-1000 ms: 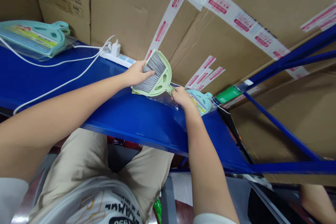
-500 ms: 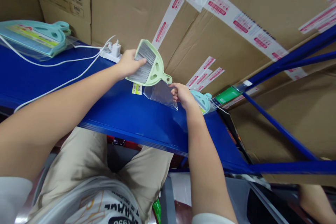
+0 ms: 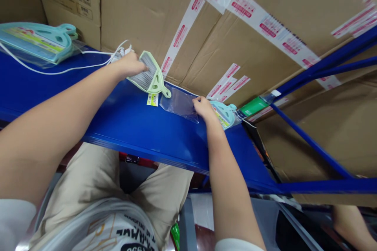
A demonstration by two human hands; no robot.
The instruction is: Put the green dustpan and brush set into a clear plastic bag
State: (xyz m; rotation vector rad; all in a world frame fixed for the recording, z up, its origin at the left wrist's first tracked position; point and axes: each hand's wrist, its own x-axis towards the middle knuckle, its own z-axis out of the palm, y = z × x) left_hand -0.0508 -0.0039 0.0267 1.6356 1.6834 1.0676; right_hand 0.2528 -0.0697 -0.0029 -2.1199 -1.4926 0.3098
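Fan-shaped green plastic dustpan (image 3: 151,78), grey bristles

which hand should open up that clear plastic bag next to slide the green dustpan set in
Right. The right hand already pinches the clear bag at its edge on the blue shelf, while the left hand is busy gripping the green dustpan set beside it.

shelf (image 3: 141,125): blue | on it: clear bag (image 3: 179,104); yellow label (image 3: 152,99); white cable (image 3: 59,71)
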